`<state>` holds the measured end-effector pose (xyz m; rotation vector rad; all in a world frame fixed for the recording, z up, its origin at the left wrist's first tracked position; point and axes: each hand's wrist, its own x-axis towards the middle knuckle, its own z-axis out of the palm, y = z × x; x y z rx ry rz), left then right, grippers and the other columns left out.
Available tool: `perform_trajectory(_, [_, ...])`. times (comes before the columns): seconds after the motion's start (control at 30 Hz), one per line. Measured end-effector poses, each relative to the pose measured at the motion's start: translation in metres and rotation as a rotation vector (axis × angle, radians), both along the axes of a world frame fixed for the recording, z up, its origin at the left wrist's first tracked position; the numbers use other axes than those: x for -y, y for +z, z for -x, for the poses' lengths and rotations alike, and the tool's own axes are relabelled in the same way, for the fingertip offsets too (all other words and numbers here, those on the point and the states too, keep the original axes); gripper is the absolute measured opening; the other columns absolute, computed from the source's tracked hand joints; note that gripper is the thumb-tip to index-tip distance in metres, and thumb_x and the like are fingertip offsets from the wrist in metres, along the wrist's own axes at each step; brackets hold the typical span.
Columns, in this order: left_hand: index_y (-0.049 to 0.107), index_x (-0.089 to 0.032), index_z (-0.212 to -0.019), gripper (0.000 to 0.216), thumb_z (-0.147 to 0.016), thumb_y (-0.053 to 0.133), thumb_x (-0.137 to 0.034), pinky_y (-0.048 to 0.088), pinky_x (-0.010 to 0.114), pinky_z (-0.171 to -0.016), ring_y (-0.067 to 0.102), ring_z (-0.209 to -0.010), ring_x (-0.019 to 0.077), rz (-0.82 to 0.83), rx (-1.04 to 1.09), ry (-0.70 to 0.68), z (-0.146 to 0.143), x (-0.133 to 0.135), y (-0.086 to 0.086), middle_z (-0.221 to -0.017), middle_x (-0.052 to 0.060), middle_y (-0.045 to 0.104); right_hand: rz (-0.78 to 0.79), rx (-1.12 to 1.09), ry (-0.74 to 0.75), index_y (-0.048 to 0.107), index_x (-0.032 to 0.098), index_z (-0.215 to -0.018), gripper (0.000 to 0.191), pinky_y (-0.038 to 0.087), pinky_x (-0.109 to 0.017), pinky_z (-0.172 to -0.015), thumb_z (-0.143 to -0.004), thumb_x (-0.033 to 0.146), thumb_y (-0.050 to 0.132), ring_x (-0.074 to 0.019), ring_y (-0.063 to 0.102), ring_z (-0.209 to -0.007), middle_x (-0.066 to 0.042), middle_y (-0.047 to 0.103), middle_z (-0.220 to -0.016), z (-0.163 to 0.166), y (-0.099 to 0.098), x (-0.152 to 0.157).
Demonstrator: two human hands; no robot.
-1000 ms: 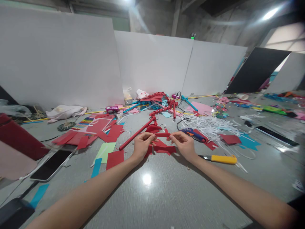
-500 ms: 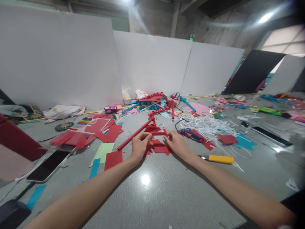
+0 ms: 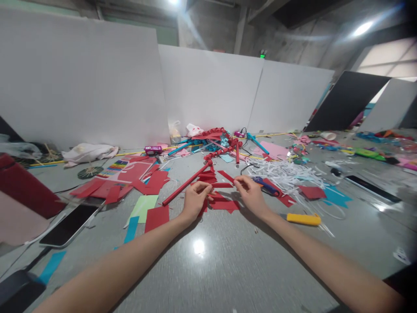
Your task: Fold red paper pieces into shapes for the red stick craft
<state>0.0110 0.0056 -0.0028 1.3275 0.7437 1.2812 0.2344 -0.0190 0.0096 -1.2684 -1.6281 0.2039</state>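
Observation:
In the head view my right hand (image 3: pixel 250 194) pinches the end of a narrow red paper strip (image 3: pixel 224 175), which slants up and to the left. My left hand (image 3: pixel 196 199) is closed in a pinch on another red paper strip (image 3: pixel 223 185) that points right. The two strips are apart. Below them, red paper pieces (image 3: pixel 224 203) lie on the grey table (image 3: pixel 208 269) between my hands. A long red paper rod (image 3: pixel 184 186) slopes beside my left hand, its upper end near a red rolled-paper structure (image 3: pixel 221 151).
A blue glue gun (image 3: pixel 265 186) and a yellow-handled knife (image 3: pixel 303 219) lie to the right, near a heap of white paper shreds (image 3: pixel 286 171). Phones rest at left (image 3: pixel 70 224) and far right (image 3: pixel 373 189). Red sheets (image 3: pixel 156 182) and a green sheet (image 3: pixel 143 208) are scattered leftward. White panels (image 3: pixel 211 91) stand behind.
My hands have moved apart, the right one going right. Separate red strips now show at the fingers, where half a second ago both hands met around one red piece. The camera view shifted slightly.

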Motion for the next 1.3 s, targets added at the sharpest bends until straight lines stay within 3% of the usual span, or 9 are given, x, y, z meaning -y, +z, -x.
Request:
perform_trajectory(0.13, [0.068,-0.014,-0.088,0.030,-0.083,0.075,-0.042,0.059,0.028,-0.055,0.072,-0.063,0.0183,-0.006,0.026,0.036,-0.001,-0.001,-0.001,-0.080,0.008,0.075,0.140,-0.127,0.143,0.068,0.021,-0.103,0.026,0.054,-0.031,-0.070,-0.099,0.044,0.056,-0.0203,0.070,-0.074,-0.003,0.072,-0.087,0.008,-0.002,0.007])
perform_trajectory(0.3, [0.068,-0.013,-0.087,0.029,-0.083,0.075,-0.041,0.061,0.029,-0.060,0.073,-0.067,0.0185,0.003,0.054,0.055,-0.002,-0.003,-0.003,-0.079,0.008,0.074,0.183,-0.230,0.204,0.072,0.021,-0.105,0.029,0.059,-0.034,-0.075,-0.098,0.045,0.058,-0.0226,0.074,-0.080,-0.005,0.077,-0.090,0.012,-0.001,0.011])
perform_trajectory(0.6, [0.065,-0.013,-0.090,0.032,-0.082,0.076,-0.043,0.059,0.028,-0.052,0.072,-0.061,0.0188,0.032,0.050,0.054,-0.001,0.001,0.002,-0.080,0.008,0.074,0.198,-0.270,0.216,0.076,0.020,-0.105,0.030,0.061,-0.035,-0.073,-0.093,0.045,0.064,-0.0218,0.073,-0.077,-0.008,0.078,-0.101,0.008,-0.007,0.005])
perform_trajectory(0.83, [0.054,-0.018,-0.101,0.041,-0.079,0.079,-0.044,0.060,0.028,-0.056,0.074,-0.064,0.0196,0.038,0.085,0.062,-0.001,0.004,0.006,-0.078,0.003,0.073,0.185,-0.245,0.233,0.075,0.021,-0.107,0.030,0.059,-0.035,-0.076,-0.095,0.044,0.061,-0.0215,0.072,-0.079,-0.007,0.077,-0.099,0.009,-0.008,0.006])
perform_trajectory(1.07, [0.060,-0.016,-0.089,0.032,-0.081,0.077,-0.042,0.062,0.029,-0.060,0.074,-0.071,0.0196,-0.016,0.067,0.055,-0.002,0.003,0.006,-0.080,0.004,0.071,0.179,-0.210,0.242,0.075,0.021,-0.107,0.029,0.059,-0.035,-0.076,-0.097,0.043,0.058,-0.0212,0.072,-0.079,-0.007,0.076,-0.103,0.010,-0.004,0.008])
perform_trajectory(1.3, [0.063,-0.017,-0.103,0.037,-0.080,0.077,-0.041,0.061,0.028,-0.056,0.074,-0.068,0.0199,0.006,0.070,0.034,-0.001,0.003,0.005,-0.081,0.005,0.073,0.137,-0.133,0.240,0.074,0.022,-0.103,0.027,0.058,-0.035,-0.076,-0.099,0.040,0.055,-0.0201,0.071,-0.077,-0.008,0.075,-0.110,0.011,-0.003,0.010])
